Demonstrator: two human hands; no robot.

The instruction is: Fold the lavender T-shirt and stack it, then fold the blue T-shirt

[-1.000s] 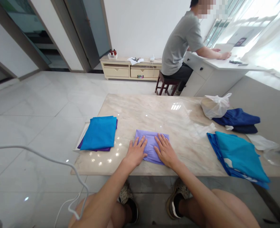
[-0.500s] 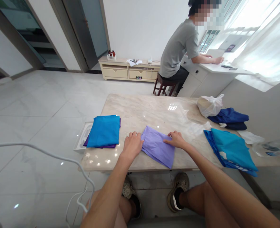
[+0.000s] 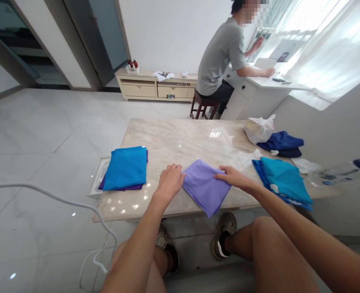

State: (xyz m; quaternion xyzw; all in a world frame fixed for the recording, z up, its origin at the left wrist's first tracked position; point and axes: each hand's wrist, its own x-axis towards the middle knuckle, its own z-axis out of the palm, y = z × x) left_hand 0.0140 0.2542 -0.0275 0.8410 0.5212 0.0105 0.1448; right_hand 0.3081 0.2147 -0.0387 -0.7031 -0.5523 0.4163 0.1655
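Note:
A folded lavender cloth (image 3: 206, 189) lies turned like a diamond near the front edge of the marble-topped table (image 3: 174, 138), one corner pointing towards me. At its left corner, my left hand (image 3: 170, 180) is closed, with the thumb and fingertips on the fabric. My right hand (image 3: 234, 177) pinches the right side, thumb on top and the other fingers curled at the far edge. Left of both hands sits a folded blue cloth (image 3: 125, 167) on top of a purple cloth (image 3: 134, 187). To the right is a stack with a folded teal cloth (image 3: 285, 177) uppermost.
A tied white plastic bag (image 3: 259, 129), dark blue fabric (image 3: 282, 142) and a clear bottle (image 3: 329, 175) stand at the table's right. A white box (image 3: 95, 179) is by its left end, near a white cable (image 3: 60, 198). Beyond, a person (image 3: 219, 57) sits on a stool (image 3: 205, 103).
The lavender cloth has turned clockwise and shifted slightly right on the table, with both hands still on it. My view has swung a little right. The seated person has raised one hand.

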